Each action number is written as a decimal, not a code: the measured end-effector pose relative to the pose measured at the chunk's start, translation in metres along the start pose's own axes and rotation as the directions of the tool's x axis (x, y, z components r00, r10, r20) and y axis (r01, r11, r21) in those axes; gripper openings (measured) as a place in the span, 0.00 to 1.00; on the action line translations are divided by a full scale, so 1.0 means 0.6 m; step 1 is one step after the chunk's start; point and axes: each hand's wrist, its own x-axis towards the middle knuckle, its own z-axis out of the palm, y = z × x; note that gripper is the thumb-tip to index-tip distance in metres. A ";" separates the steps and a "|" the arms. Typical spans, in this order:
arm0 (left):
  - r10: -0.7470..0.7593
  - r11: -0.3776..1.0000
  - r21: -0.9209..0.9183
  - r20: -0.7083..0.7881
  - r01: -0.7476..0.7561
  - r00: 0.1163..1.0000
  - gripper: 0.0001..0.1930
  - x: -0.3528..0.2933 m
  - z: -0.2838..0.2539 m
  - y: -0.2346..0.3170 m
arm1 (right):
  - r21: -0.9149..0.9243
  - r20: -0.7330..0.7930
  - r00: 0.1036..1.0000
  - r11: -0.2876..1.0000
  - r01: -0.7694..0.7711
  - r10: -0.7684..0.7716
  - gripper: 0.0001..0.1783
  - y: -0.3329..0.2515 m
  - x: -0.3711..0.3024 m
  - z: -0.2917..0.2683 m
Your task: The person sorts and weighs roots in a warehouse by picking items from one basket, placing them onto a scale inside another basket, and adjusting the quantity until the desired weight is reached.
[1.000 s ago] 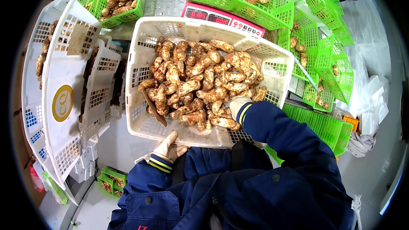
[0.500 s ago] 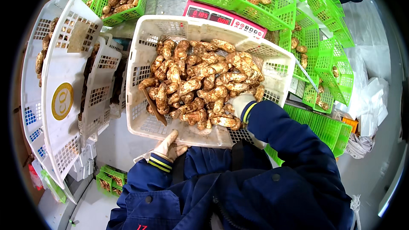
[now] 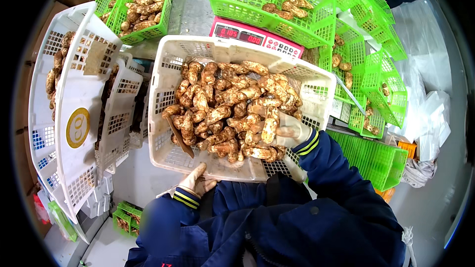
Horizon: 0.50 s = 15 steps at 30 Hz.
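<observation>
White crate (image 3: 232, 173), centre frame: right hand (image 3: 295, 131) has grip closed round one brown mushroom (image 3: 270, 124) over the pile (image 3: 217, 114). Looks like single-piece picking; next move wants a gentle lift. Left hand (image 3: 197, 182) by crate's lower edge, grip unclear.

head, left fisheye | looks down | close above white crate (image 3: 228, 170)

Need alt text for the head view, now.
A person's right hand holds one brown mushroom over a white crate of mushrooms; the left hand is at its near rim. Beyond are a red digital scale and green baskets, with more white crates at left.
</observation>
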 end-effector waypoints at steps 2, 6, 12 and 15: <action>0.000 1.000 0.025 -0.017 0.000 1.000 0.18 -0.004 0.003 0.004 | -0.026 -0.065 0.998 1.000 0.013 -0.015 0.41 0.006 -0.004 -0.008; 0.023 0.999 0.034 0.028 -0.024 0.999 0.18 0.001 0.005 0.004 | -0.227 -0.177 0.984 0.974 -0.006 -0.035 0.36 0.005 -0.026 -0.037; 0.026 0.999 0.029 0.013 -0.026 1.000 0.19 0.002 0.002 0.004 | -0.697 -0.685 0.714 0.417 -0.583 -0.146 0.35 -0.076 0.005 0.052; 0.049 0.999 0.005 -0.012 -0.049 0.999 0.19 -0.012 -0.003 -0.001 | -0.780 -0.437 0.870 0.579 -0.238 -0.230 0.47 -0.005 -0.009 -0.004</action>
